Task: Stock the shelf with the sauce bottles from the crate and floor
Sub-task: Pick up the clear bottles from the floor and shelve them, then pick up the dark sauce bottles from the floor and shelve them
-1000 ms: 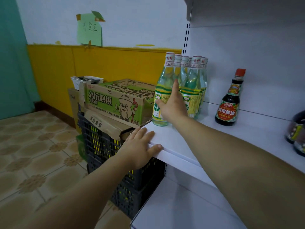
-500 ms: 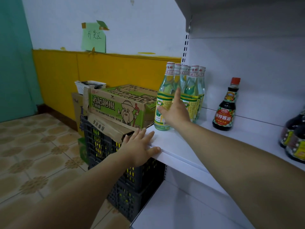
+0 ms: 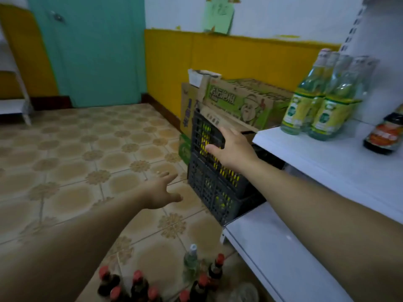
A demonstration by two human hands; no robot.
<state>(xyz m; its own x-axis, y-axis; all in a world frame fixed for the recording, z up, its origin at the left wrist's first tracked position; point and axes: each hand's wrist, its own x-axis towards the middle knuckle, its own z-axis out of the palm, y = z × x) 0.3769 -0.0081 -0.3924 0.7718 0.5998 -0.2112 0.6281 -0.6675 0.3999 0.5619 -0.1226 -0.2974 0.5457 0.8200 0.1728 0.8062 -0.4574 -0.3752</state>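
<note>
Tiled floor [image 3: 65, 149] | left grip [image 3: 161, 190], right grip [image 3: 231, 149] both spread, empty | bottles [image 3: 138, 286] below left grip: probably next, take one by neck

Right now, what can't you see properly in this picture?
All in the head view:
- Inside the black crate: cardboard boxes cover its top; only yellow shows through the mesh.
- Dark bottles on the floor: cut off by the bottom edge, so no full count.
- Dark sauce bottle on the shelf: cut off by the right edge, label blurred.
- Green note: writing blurred, top cut off.
</note>
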